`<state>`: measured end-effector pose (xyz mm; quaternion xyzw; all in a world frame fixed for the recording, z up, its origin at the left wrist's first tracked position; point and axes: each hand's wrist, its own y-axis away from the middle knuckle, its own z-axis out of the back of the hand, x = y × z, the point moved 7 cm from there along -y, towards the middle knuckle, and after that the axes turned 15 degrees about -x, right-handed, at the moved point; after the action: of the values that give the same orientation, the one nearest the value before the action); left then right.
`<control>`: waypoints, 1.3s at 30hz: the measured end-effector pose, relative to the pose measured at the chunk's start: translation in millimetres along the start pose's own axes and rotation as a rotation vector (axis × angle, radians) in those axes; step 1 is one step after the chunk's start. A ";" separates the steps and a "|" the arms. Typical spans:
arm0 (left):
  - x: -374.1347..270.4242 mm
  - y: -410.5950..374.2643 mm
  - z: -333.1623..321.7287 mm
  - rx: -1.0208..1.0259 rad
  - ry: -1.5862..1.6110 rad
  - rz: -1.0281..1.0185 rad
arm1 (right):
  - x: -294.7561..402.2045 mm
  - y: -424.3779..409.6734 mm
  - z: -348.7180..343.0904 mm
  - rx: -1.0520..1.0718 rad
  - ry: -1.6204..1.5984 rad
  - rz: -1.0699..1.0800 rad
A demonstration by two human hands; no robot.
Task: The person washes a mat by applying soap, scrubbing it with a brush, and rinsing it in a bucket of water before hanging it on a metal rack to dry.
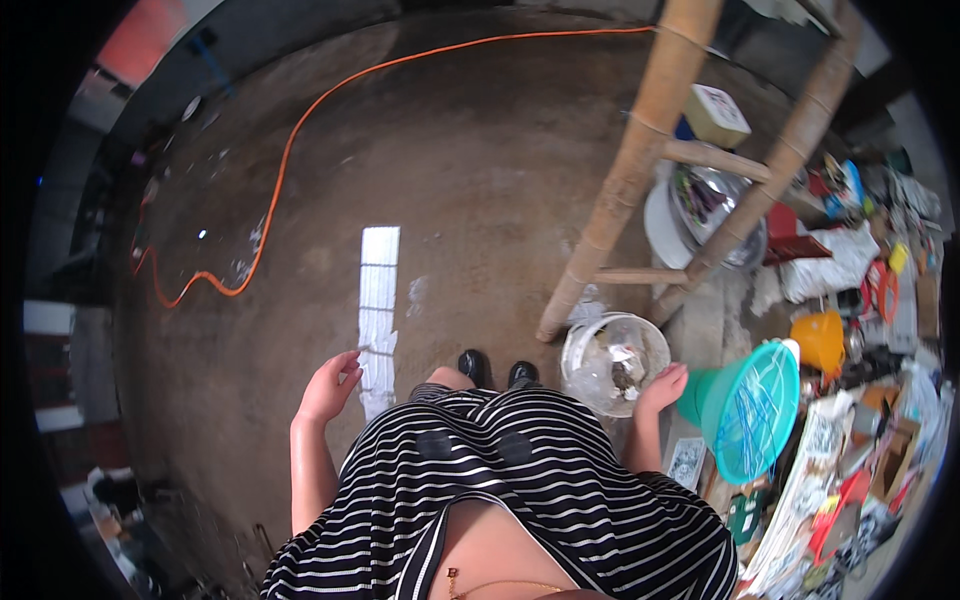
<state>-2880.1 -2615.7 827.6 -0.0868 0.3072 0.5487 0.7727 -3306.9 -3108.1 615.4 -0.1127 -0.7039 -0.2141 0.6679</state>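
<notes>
My left hand (328, 388) hangs over the concrete floor with its fingers loosely bent and nothing in them. Below its fingertips, a bright strip of reflected light (379, 285) lies on the damp-looking floor. My right hand (663, 386) appears between two buckets in the picture, its fingers slightly curled and holding nothing that I can see. To its left stands a white bucket (571, 375) containing clear plastic and scraps. On its other side is a turquoise plastic bucket (697, 405) with blue and white strands inside. Whether this hand touches either rim, I cannot tell.
A bamboo ladder (619, 176) leans ahead on the right, beyond the white bucket. Behind it sits a metal basin (752, 244) with dark vegetables. An orange hose (283, 161) snakes across the floor. Clutter lines the right side, including an orange-yellow bucket (817, 337) and a white sack (832, 266).
</notes>
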 end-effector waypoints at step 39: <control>462.6 -270.1 328.6 -0.694 0.303 0.875 | -220.2 647.1 -870.5 2.207 1.176 2.120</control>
<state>-2415.3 -2196.7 770.7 -0.2778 0.2240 0.8671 0.3475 -2224.7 -2902.0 509.4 -0.0787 -0.2161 -0.8780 -0.4199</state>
